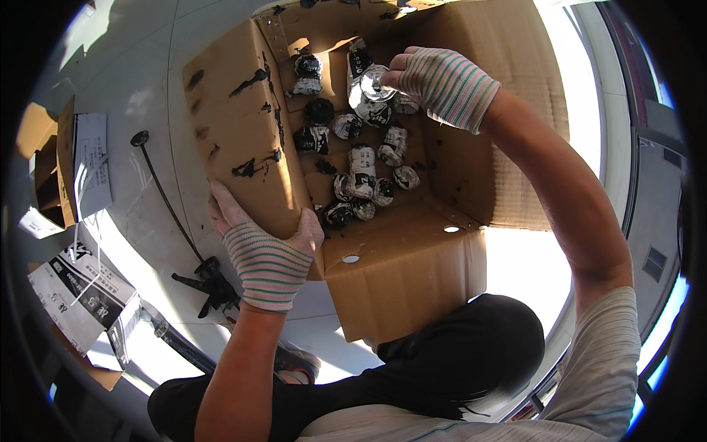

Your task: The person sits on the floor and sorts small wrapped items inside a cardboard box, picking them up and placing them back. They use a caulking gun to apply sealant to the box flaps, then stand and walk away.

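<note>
1. The left hand [261, 254], in a striped glove, grips the near-left flap [236, 140] of an open cardboard box [412, 272]; the fingers curl over the flap's near edge and the thumb presses its inner side.
2. The right hand [442, 82], gloved the same way, reaches down into the far part of the box and is closed around a tube [368, 85], pinching its shiny silver end.
3. The tube stands tilted, its black-and-white body pointing toward the far wall of the box, above the other tubes.
4. A heap of tubes [357, 166], black and white and smeared with dark paste, lies on the box floor, running from far to near along the middle.
5. Black smears [250, 81] mark the inside of the left flap and the box walls.
6. The near flap of the box hangs toward the person and has two small holes [398, 243].
7. The box rests against the person's knee [471, 346], clad in dark cloth, in bright sunlight.
8. Left of the box, on the pale floor [147, 66], lies a caulking gun [199, 272] with a long thin rod running far-left.
9. Further left sit a small brown carton [66, 162] with a paper label and, nearer, a printed flat pack [81, 295].
10. A shoe [298, 365] shows just below the left forearm.
</note>
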Demonstrator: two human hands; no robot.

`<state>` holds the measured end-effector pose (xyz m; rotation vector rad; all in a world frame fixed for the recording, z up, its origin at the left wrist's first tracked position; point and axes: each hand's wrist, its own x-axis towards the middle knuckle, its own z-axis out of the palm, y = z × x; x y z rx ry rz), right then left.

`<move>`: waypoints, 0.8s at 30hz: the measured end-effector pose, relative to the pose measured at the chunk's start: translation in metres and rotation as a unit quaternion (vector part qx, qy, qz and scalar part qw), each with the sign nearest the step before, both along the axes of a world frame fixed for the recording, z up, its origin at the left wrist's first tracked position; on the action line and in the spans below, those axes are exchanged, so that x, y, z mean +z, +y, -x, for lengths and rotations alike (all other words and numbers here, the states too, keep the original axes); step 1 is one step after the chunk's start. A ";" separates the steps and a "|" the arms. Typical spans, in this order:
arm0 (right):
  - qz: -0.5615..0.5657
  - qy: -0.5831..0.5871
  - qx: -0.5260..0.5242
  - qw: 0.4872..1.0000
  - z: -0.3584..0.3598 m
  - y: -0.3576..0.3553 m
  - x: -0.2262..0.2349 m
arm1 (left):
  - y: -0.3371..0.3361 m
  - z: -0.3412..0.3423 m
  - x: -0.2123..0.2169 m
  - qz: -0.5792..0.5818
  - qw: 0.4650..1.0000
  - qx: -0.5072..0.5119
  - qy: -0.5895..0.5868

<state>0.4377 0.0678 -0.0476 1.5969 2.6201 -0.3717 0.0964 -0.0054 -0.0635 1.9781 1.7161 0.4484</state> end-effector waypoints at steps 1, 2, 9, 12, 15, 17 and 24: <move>0.029 -0.007 -0.043 0.999 0.005 0.005 0.001 | 0.001 0.001 0.002 -0.002 1.000 -0.002 0.003; 0.038 0.012 -0.067 0.997 0.005 0.014 -0.004 | 0.002 0.002 0.003 -0.004 1.000 -0.004 0.007; -0.080 0.121 -0.153 0.978 0.012 0.029 -0.036 | 0.001 0.000 -0.001 0.012 1.000 0.002 -0.004; 0.023 0.010 -0.244 0.969 0.016 0.037 -0.030 | 0.002 0.003 -0.005 -0.012 1.000 -0.012 0.013; 0.072 -0.022 -0.286 0.955 0.011 0.043 -0.040 | 0.001 0.003 -0.005 -0.010 1.000 -0.008 -0.002; 0.122 -0.037 -0.311 0.942 0.011 0.048 -0.044 | 0.000 0.000 -0.001 0.013 1.000 0.010 -0.015; 0.207 -0.016 -0.410 0.888 0.021 0.057 -0.060 | 0.001 0.001 -0.002 0.017 1.000 0.012 -0.020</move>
